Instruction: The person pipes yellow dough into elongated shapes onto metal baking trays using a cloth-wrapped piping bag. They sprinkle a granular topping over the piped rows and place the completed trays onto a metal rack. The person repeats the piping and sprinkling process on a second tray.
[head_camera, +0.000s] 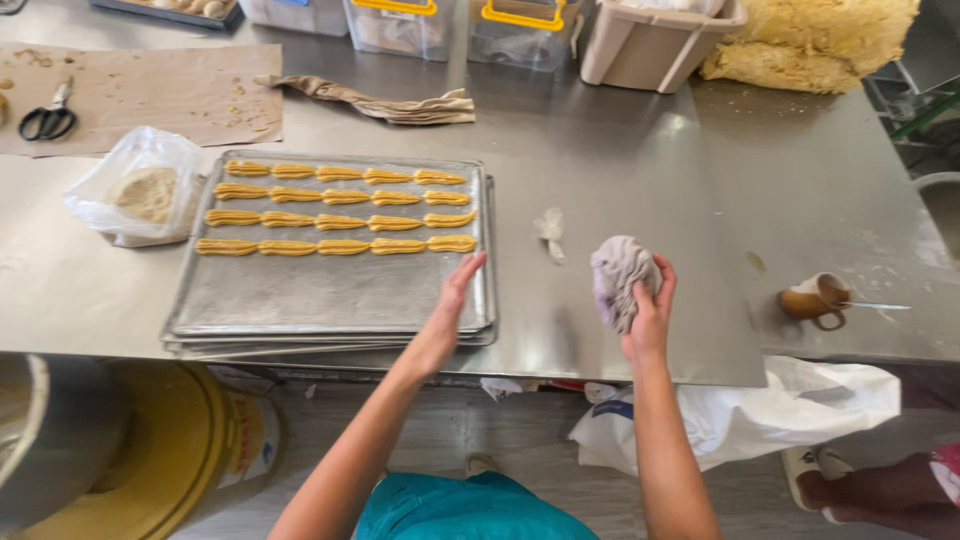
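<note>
My left hand rests flat, fingers together, on the right edge of a metal baking tray. The tray carries several rows of piped yellow dough strips on its far half. It sits on top of other stacked trays. My right hand grips a crumpled grey-violet cloth and holds it on the steel table to the right of the tray.
A plastic bag of flour lies left of the tray. Scissors lie on brown paper at far left. A crumpled brown cloth, plastic boxes and a beige tub line the back. A tipped brown cup lies right.
</note>
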